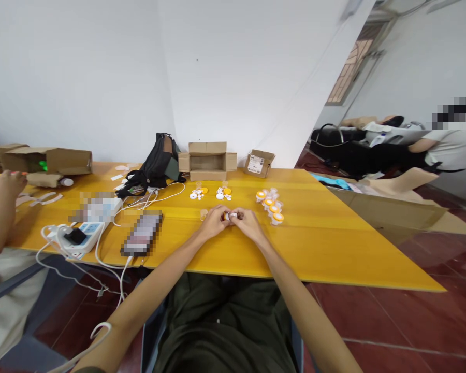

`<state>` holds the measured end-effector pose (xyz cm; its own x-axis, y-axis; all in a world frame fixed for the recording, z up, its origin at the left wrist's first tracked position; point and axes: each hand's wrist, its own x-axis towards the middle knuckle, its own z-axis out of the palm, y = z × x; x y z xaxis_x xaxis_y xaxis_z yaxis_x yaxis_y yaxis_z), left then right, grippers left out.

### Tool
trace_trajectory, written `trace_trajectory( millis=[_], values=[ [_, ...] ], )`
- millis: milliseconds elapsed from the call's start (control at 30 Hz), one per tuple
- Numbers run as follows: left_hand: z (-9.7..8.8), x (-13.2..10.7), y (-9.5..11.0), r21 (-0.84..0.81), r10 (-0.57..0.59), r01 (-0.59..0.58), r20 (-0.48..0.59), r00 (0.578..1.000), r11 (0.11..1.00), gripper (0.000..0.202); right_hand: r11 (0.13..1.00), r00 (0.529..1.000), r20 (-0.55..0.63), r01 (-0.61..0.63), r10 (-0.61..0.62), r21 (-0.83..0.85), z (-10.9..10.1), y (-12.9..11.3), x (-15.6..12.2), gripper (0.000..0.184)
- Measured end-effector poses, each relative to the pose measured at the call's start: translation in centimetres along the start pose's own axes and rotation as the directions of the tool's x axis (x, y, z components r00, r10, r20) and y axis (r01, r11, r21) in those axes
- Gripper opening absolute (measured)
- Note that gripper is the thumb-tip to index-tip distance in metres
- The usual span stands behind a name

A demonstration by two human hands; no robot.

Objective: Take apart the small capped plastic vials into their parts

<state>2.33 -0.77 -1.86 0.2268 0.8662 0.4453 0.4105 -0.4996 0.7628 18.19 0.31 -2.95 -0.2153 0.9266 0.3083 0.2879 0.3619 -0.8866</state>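
Note:
My left hand [216, 221] and my right hand [247, 223] meet over the table, fingers closed around a small white part [228, 216] with dark marks. Its exact kind is too small to make out. Just left of my left hand sits a small clear cup [204, 213]. Beyond my hands lie two groups of small white round parts [193, 196], each with an orange-yellow piece [227, 191] and a clear cup. To the right of my right hand, several clear containers with orange-rimmed white tops [274, 209] stand in a slanting row.
An open cardboard box [207, 161], a smaller carton [259, 163] and a black backpack [159, 158] line the wall. On the left are a phone [143, 233], a power strip [86, 235] and loose cables. Another person's hand [10, 184] is at far left.

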Motion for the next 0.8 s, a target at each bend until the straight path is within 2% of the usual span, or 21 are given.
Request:
trace_trajectory(
  millis=[233, 533, 600, 700, 800],
  values=[
    [0.0, 0.1, 0.2, -0.064, -0.074, 0.075, 0.017, 0.997, 0.995, 0.015, 0.996, 0.997, -0.010, -0.070, 0.071, 0.062, 0.1, -0.6, -0.1, 0.012],
    [0.2, 0.0, 0.9, -0.005, -0.024, 0.024, -0.018, 1.000, 1.000, 0.019, 0.994, 0.993, -0.101, -0.058, 0.068, 0.094, 0.6, -1.2, -0.4, 0.014],
    [0.1, -0.2, 1.2, 0.037, 0.020, -0.019, -0.025, 0.999, 0.999, 0.021, 0.985, 0.993, -0.093, -0.058, 0.074, 0.165, 0.5, -1.4, -0.4, 0.015],
    [-0.2, -0.6, 1.6, 0.147, 0.141, -0.136, -0.022, 0.990, 0.980, 0.026, 0.946, 0.994, -0.016, -0.100, 0.110, 0.307, 0.2, -1.7, -0.4, 0.019],
    [-0.9, -0.9, 1.9, 0.330, 0.247, -0.236, 0.010, 0.969, 0.914, 0.027, 0.906, 0.990, 0.054, -0.139, 0.128, 0.400, 0.1, -2.1, -0.4, 0.022]
  ],
)
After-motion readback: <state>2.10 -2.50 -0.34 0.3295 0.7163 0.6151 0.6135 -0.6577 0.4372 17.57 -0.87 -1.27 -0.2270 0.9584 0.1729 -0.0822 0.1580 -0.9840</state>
